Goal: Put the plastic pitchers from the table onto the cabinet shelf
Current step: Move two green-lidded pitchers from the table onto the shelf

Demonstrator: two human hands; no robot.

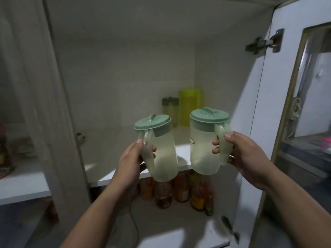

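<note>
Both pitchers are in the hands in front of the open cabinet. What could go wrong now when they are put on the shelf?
1. The left pitcher is tilted and its base sits below the shelf edge; it may knock the edge unless lifted.
2. A green-lidded container and a yellow one stand at the back right; the right pitcher, pushed deep, could topple them.
3. Each hand's grip is on a handle only, so a bump might twist a pitcher loose.

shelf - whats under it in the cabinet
Under the shelf stand several bottles with orange and yellow contents. The two held pitchers and the shelf edge cover their tops, so caps cannot be seen.
</note>
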